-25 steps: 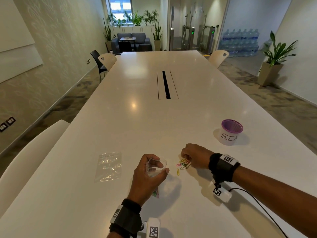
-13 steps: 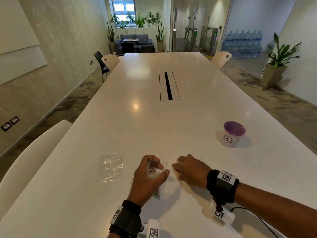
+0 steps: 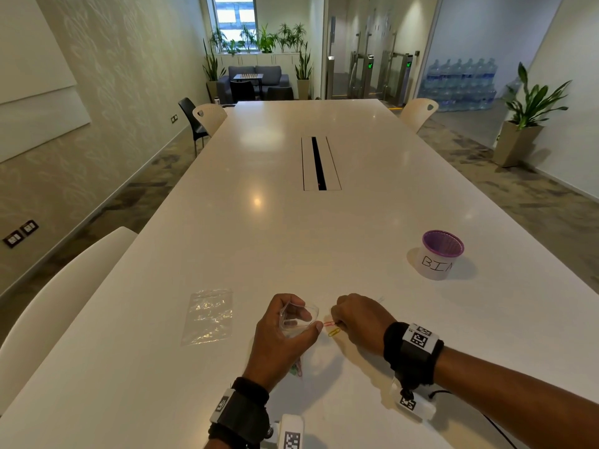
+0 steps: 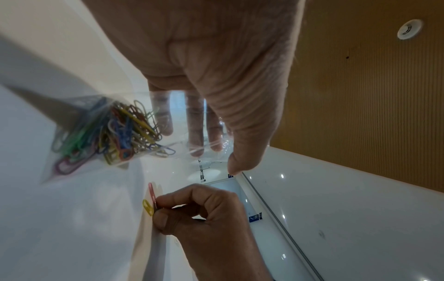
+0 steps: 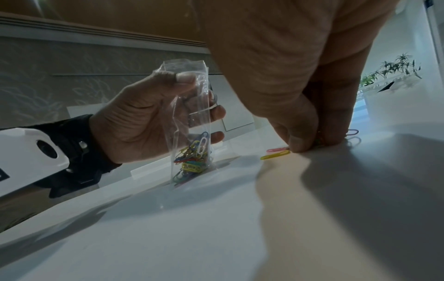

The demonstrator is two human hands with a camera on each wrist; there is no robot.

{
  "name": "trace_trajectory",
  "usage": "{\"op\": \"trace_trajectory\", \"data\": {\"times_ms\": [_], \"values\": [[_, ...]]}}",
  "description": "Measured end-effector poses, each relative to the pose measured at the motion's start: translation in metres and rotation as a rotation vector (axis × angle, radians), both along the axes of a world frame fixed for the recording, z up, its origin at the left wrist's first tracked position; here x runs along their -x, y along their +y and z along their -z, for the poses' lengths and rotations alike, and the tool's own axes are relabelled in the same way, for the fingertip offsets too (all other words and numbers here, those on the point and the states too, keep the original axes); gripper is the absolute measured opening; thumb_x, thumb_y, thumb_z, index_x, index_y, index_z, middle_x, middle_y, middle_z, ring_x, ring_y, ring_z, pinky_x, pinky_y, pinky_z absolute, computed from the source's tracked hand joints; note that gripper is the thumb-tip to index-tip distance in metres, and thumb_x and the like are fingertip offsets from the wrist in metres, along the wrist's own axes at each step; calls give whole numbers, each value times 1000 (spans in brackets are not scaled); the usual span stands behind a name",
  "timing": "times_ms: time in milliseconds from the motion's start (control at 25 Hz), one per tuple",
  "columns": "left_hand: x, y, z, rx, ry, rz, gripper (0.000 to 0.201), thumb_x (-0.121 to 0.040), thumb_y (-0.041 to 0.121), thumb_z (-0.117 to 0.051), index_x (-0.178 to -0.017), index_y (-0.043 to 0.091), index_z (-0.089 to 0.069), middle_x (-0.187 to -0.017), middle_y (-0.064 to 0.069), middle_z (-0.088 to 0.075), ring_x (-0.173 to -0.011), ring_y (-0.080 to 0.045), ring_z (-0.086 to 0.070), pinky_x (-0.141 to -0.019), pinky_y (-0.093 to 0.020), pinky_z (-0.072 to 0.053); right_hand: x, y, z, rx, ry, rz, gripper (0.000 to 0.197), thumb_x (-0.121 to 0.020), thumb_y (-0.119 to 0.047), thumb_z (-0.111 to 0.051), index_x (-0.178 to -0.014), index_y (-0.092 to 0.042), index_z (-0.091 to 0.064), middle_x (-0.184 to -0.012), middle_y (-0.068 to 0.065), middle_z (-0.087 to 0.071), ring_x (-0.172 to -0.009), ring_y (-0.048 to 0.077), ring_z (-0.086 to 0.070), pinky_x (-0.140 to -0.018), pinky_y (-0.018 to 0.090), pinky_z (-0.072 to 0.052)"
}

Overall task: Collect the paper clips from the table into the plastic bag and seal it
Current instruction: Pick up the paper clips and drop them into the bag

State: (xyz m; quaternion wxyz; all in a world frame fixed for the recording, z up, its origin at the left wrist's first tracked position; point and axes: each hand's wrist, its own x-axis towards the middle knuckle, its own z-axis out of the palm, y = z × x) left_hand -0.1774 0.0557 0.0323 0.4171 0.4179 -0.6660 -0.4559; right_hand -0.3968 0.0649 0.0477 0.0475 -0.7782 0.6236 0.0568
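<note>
While held upright with its bottom corner on the white table (image 3: 324, 241), plastic bag (image 5: 192, 121) gripped near its open mouth by left hand (image 3: 285, 338), thumb on one face and fingers (image 4: 195, 121) curled behind the other, seen through the film. Bundle of coloured paper clips (image 4: 113, 133) bunched in the bag's lower part. Just at 3 o'clock of the bag, right hand (image 3: 359, 322) down on the tabletop, thumb and forefinger pressed together on a red paper clip (image 4: 151, 191); rest of the fingers curled under the palm, possibly over more clips, though too shadowed to tell. Yellow paper clip (image 5: 275, 155) flat on the table, touching or nearly touching the red one, just beside the thumb tip. Another loose clip (image 5: 352, 131) beyond the right hand's knuckles, at about 1 o'clock, dark and small. Second clear bag (image 3: 209, 315) lying flat at 9 o'clock of the left hand, well apart. Purple-rimmed cup marked BIN (image 3: 440, 254) standing at 2 o'clock, well apart from both hands. Cable slot (image 3: 319, 163) at 12 o'clock along the table's middle. Black wristbands with printed markers on both wrists.
</note>
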Motion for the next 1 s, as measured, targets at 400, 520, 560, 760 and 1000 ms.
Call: {"op": "trace_trajectory", "data": {"times_ms": [400, 520, 560, 760, 1000], "values": [[-3, 1, -3, -2, 11, 2, 41, -85, 20, -90, -113, 27, -61, -102, 15, -75, -101, -7, -73, -91, -18, -57, -9, 6, 3, 36, 130, -82, 37, -88, 1, -62, -123, -8, -54, -117, 12, -60, -107, 30, -57, -67, 37, -48], [-3, 1, -3, 0, 7, 1, 41, -85, 22, -91, -113, 27, -61, -102, 16, -75, -101, -7, -73, -89, -16, -57, -7, 3, -2, 46, 103, -76, 32, -93, 4, -55, -123, -8, -54, -117, 13, -61, -108, 31, -58, -74, 40, -53], [-3, 1, -2, -2, 8, 2, 41, -85, 22, -91, -113, 27, -61, -102, 16, -75, -101, -6, -73, -89, -16, -57, -7, 2, -3, 49, 93, -72, 30, -94, 4, -53, -122, -8, -54, -117, 13, -61, -108, 32, -58, -74, 40, -51], [-3, 0, -2, -14, 19, 1, 41, -85, 22, -91, -113, 26, -62, -101, 14, -75, -101, -9, -73, -92, -19, -57, 0, -3, -5, 37, -13, -43, 17, -95, 0, -48, -102, -14, -56, -103, 11, -63, -89, 29, -57, -61, 28, -34], [-4, 0, -2, -26, 45, 23, 40, -84, 20, -91, -112, 25, -62, -101, 9, -77, -101, -12, -74, -96, -31, -59, 22, -15, -38, 49, -617, 163, 13, -84, -2, -71, -91, -13, -76, -86, -3, -75, -80, 21, -72, -72, 23, -53]]}}
